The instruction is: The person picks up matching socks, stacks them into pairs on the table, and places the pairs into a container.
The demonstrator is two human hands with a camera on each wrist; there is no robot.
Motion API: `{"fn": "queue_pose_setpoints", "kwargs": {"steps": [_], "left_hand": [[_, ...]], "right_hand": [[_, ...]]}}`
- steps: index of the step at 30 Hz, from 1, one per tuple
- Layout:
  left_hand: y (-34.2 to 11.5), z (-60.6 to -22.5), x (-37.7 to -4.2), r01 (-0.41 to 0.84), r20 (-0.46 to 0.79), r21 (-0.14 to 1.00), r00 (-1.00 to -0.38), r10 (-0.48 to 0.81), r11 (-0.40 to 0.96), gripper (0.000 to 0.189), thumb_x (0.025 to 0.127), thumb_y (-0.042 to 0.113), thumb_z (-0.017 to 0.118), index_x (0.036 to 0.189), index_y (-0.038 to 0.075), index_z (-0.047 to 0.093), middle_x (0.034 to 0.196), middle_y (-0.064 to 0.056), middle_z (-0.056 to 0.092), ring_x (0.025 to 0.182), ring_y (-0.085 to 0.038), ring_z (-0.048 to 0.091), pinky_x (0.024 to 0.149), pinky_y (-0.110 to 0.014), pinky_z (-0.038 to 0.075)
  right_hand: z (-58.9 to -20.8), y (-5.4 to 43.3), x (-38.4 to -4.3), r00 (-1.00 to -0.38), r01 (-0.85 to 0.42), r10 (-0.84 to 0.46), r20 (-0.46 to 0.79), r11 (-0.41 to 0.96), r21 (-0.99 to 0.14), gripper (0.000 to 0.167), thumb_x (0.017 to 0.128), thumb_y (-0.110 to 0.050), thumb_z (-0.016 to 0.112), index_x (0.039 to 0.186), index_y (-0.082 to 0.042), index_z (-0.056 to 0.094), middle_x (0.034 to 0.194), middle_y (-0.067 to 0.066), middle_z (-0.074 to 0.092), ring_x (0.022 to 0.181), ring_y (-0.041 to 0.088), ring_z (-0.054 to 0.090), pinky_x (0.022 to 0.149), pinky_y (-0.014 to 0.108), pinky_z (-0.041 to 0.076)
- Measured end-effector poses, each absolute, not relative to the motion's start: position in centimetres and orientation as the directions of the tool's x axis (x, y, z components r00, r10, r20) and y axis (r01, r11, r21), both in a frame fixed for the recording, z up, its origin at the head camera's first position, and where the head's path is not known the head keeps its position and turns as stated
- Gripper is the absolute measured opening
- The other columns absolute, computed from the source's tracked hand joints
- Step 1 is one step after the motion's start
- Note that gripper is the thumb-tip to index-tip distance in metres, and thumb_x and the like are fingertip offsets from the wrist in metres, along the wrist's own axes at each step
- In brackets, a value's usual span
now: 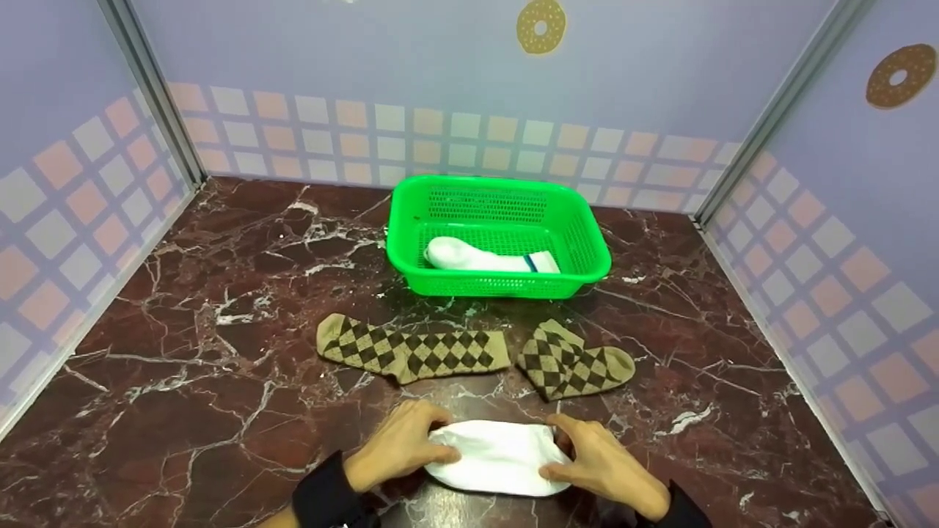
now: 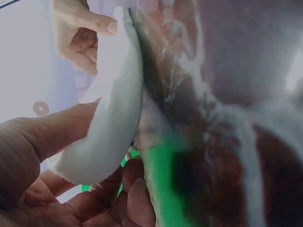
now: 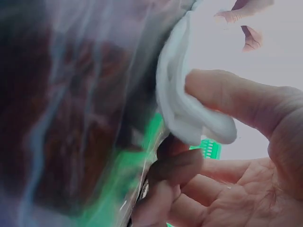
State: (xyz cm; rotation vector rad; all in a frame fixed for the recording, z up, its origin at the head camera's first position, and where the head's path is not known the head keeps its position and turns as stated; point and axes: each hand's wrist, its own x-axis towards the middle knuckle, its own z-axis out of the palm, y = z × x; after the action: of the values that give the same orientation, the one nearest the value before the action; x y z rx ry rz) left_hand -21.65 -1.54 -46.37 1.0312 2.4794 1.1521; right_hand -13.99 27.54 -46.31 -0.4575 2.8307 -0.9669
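A folded white sock (image 1: pixel 499 456) lies low over the near part of the marbled table, held at both ends. My left hand (image 1: pixel 407 449) pinches its left end, thumb on top and fingers beneath. At the other end, my right hand (image 1: pixel 598 463) grips the sock in the same way. The right wrist view shows the white sock (image 3: pixel 177 94) in folded layers under the thumb. Just beyond the hands lie two tan-and-brown argyle socks: a long flat sock (image 1: pixel 414 348) on the left and a folded-over sock (image 1: pixel 572 359) on the right.
A green plastic basket (image 1: pixel 499 284) stands farther back, with a white sock with a blue stripe (image 1: pixel 484 257) lying in it. Tiled-pattern walls (image 1: pixel 455 88) enclose the marbled table (image 1: pixel 183 330) at the back and both sides.
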Motion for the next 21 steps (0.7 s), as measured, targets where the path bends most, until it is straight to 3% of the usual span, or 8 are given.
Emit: {"fn": "queue_pose_setpoints", "kwargs": {"steps": [3, 7, 12, 18, 21], "left_hand": [[-1.8, -46.3, -21.9, 0.516, 0.107, 0.734, -0.73, 0.675, 0.442, 0.016, 0.07, 0.018, 0.081, 0.08, 0.01, 0.072, 0.071, 0.008, 0.063, 0.06, -0.004, 0.05, 0.057, -0.024, 0.044], [-2.1, -46.0, -22.2, 0.512, 0.122, 0.751, -0.729, 0.674, 0.418, 0.016, 0.073, 0.02, 0.08, 0.082, 0.01, 0.072, 0.069, 0.008, 0.062, 0.058, -0.003, 0.049, 0.055, -0.022, 0.042], [-2.1, -45.6, -22.6, 0.535, 0.203, 0.774, -0.716, 0.667, 0.339, 0.022, 0.078, 0.021, 0.077, 0.094, 0.007, 0.071, 0.074, 0.007, 0.063, 0.06, -0.004, 0.052, 0.055, -0.021, 0.043], [-1.8, -45.1, -23.1, 0.555, 0.282, 0.78, -0.724, 0.63, 0.289, 0.019, 0.083, 0.024, 0.074, 0.093, 0.009, 0.069, 0.079, 0.005, 0.066, 0.066, -0.007, 0.056, 0.063, -0.024, 0.047], [-1.7, -44.7, -23.7, 0.544, 0.307, 0.797, -0.739, 0.599, 0.263, 0.017, 0.084, 0.021, 0.074, 0.089, 0.006, 0.067, 0.078, 0.0, 0.066, 0.064, -0.009, 0.057, 0.059, -0.024, 0.049]], "right_hand": [[-46.2, 27.4, -14.0, -0.948, -0.25, -0.317, 0.003, 0.744, -0.619, 0.056, 0.082, -0.035, 0.077, 0.119, 0.002, 0.059, 0.072, -0.008, 0.052, 0.058, 0.004, 0.042, 0.055, 0.024, 0.035], [-46.2, 26.9, -14.1, -0.949, -0.292, -0.301, 0.091, 0.738, -0.608, 0.036, 0.081, -0.026, 0.078, 0.107, -0.007, 0.061, 0.071, -0.009, 0.051, 0.06, 0.003, 0.043, 0.055, 0.022, 0.037], [-46.0, 26.5, -14.6, -0.942, -0.336, -0.263, 0.21, 0.699, -0.631, 0.028, 0.076, -0.009, 0.079, 0.096, -0.013, 0.06, 0.08, -0.006, 0.06, 0.067, 0.008, 0.055, 0.059, 0.024, 0.048], [-44.8, 26.5, -15.6, -0.925, -0.378, -0.244, 0.291, 0.66, -0.649, 0.04, 0.076, -0.002, 0.077, 0.11, -0.006, 0.058, 0.091, 0.004, 0.067, 0.072, 0.016, 0.062, 0.062, 0.028, 0.053], [-43.9, 26.3, -16.4, -0.921, -0.385, -0.229, 0.314, 0.642, -0.662, 0.05, 0.077, -0.001, 0.077, 0.122, -0.003, 0.054, 0.096, 0.007, 0.067, 0.077, 0.019, 0.063, 0.065, 0.029, 0.054]]}}
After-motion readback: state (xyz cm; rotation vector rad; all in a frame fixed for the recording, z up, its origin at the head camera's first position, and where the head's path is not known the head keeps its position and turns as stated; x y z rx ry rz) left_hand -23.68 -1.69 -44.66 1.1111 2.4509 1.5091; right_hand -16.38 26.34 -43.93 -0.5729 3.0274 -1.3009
